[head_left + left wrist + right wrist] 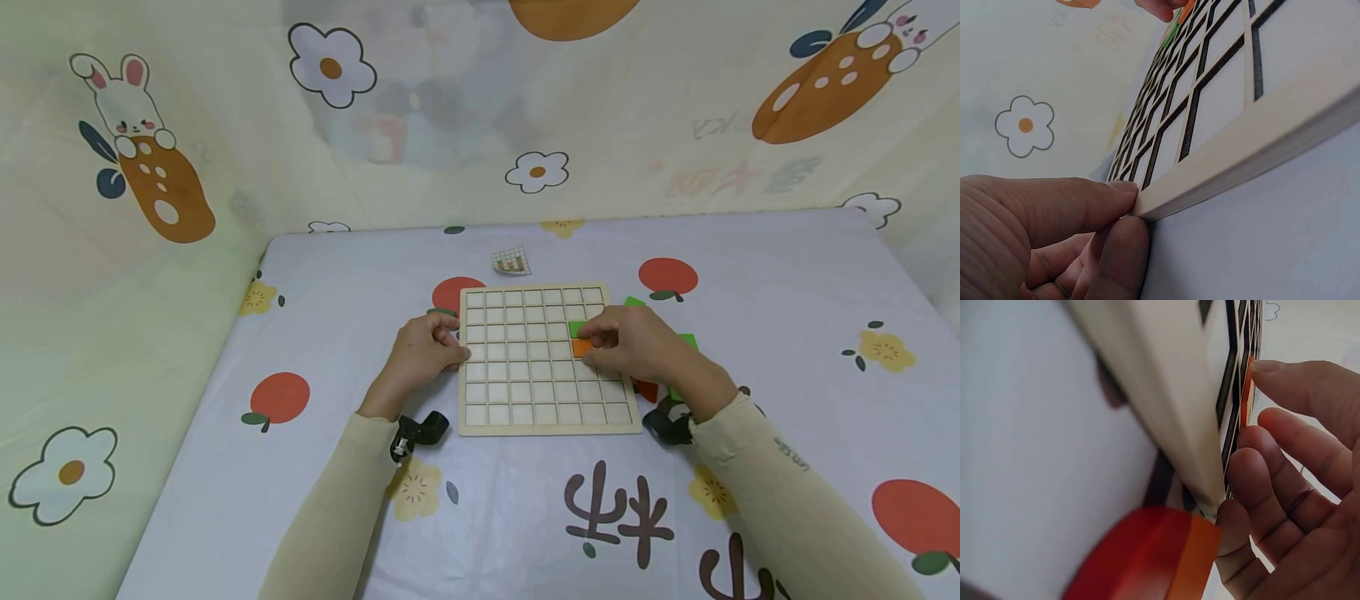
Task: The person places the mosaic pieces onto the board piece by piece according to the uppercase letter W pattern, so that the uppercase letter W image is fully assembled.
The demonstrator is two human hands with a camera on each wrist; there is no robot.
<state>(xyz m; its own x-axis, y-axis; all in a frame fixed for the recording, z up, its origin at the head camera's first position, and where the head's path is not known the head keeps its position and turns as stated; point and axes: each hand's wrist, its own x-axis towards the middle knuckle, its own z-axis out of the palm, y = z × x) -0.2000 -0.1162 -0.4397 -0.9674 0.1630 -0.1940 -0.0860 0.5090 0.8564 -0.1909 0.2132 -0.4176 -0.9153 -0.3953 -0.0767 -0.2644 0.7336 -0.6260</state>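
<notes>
A pale wooden grid board [551,431] is laid flat on a worktop [510,500] covered in a fruit-and-flower print. The board's left edge is pinched by the left hand [426,348], with thumb and curled finger brought to the frame. Over the board's right-hand part, an orange square [580,347] is pinched between thumb and forefinger of the right hand [641,342]; just beside it, toward the board's far edge, a green square [576,328] is placed. Whether the orange square is fully seated in a compartment cannot be told. If it is let go while tilted on a divider, it could be left standing proud or tipped into a neighbouring compartment. The green square could be nudged by the same fingertips, since little room is left between them. If the board is pushed from the right and held too weakly at the left, it could be slid or twisted. Off the board's right edge, green pieces [688,341] and a red piece [647,389] are partly covered by the right hand, and could be swept aside by the black wrist device [667,422]. Beyond the board's far edge, a small patterned card [512,261] is set apart from both hands, seemingly at little risk.
</notes>
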